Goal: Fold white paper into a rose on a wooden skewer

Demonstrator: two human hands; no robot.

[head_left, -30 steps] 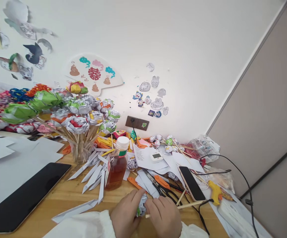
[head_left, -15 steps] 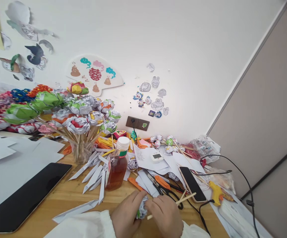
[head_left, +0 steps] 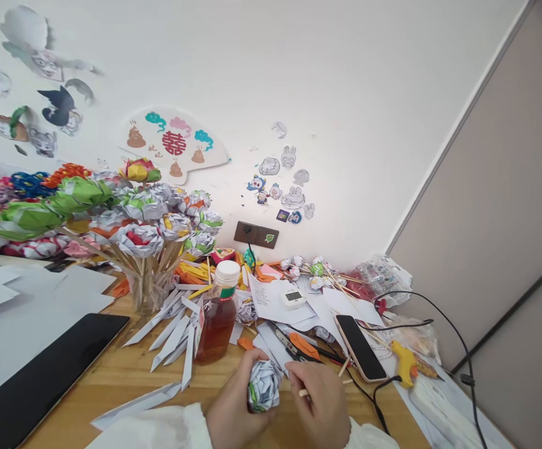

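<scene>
My left hand [head_left: 233,408] is closed round a folded paper flower [head_left: 263,385], white with green and grey print, held up near the bottom middle of the view. My right hand [head_left: 320,405] sits just right of the flower, fingers pinched on a thin wooden stick [head_left: 304,393] that points up and to the right. Both hands are over the wooden tabletop [head_left: 111,374], and white sleeves cover my wrists.
A bottle of amber liquid [head_left: 217,324] stands just beyond my hands beside folded white paper strips [head_left: 177,340]. A glass vase of paper flowers [head_left: 149,274] is at left, a black tablet [head_left: 41,374] nearer. Scissors [head_left: 299,349], a phone [head_left: 359,355], a yellow glue gun [head_left: 406,362] and cables lie right.
The paper flower has been lifted and turned so it shows fully in my left hand. My right hand has drawn slightly right, and the stick now looks shorter.
</scene>
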